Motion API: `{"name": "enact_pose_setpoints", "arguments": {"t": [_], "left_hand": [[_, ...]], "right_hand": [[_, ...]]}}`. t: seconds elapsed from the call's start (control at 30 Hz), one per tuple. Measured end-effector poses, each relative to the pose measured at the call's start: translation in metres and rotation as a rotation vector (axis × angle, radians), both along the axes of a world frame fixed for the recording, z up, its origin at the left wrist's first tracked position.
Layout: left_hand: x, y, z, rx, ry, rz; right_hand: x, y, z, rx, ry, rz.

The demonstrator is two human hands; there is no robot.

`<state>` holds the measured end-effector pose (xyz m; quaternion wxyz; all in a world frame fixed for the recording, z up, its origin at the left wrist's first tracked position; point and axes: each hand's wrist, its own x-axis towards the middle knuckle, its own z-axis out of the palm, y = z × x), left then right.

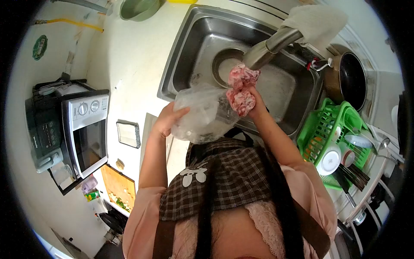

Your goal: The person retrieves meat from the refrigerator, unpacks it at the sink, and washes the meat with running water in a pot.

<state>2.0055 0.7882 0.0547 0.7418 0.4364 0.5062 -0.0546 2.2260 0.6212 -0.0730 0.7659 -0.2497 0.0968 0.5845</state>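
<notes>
My left hand [170, 117] is closed on the side of a clear plastic bag [200, 114], which hangs over the sink's front edge. In my right hand [257, 102] are chunks of raw meat [242, 88], red with whitish fat, at the right of the bag. The lower chunk is next to the bag's edge; I cannot tell whether they touch. The meat is below the faucet [269, 47], over the steel sink [177, 64]. Part of my right hand is hidden behind the meat.
A green dish rack [317, 129] with bowls and utensils stands at the right, below a dark pot [351, 77]. A cloth [317, 23] drapes over the faucet. At the left are a microwave [88, 134] and a cutting board [116, 183]. A green basin [140, 11] sits at the back.
</notes>
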Motion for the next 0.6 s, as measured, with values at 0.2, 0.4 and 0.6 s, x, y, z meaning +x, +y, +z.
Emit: {"name": "enact_pose_setpoints", "arguments": {"t": [0.2, 0.4, 0.6], "left_hand": [[-0.005, -0.002, 0.009, 0.321, 0.01, 0.216], [-0.009, 0.004, 0.013, 0.271, -0.074, 0.528], [-0.021, 0.003, 0.009, 0.273, -0.108, 0.652]], "right_hand": [[0.031, 0.001, -0.006, -0.423, -0.377, 0.055], [0.053, 0.054, -0.031, -0.699, -1.546, 0.135], [0.042, 0.091, -0.068, -1.05, -1.426, 0.302]]}}
